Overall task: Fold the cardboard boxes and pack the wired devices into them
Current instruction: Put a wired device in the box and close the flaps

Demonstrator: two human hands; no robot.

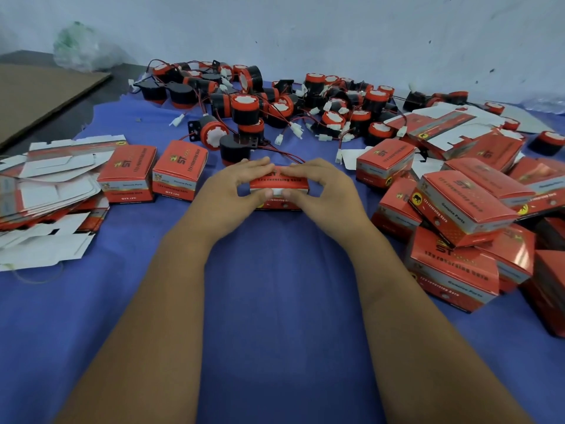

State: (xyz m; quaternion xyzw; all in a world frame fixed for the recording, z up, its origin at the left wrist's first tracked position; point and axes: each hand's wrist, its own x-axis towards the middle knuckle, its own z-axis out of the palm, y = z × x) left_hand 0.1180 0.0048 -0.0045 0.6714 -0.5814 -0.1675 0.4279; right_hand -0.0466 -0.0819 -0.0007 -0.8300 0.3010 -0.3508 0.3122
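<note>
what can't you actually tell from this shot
Head view only:
- Whether the red box holds a device: both hands cover it.
- Small print on the two standing boxes: too blurred.
- Box pile at right: cut off by the edge.

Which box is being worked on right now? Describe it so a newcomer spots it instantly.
On the blue cloth, look at the middle, just in front of the pile of red-and-black wired devices. The red box sits there between the left hand and right hand. It alone is gripped by fingers.
</note>
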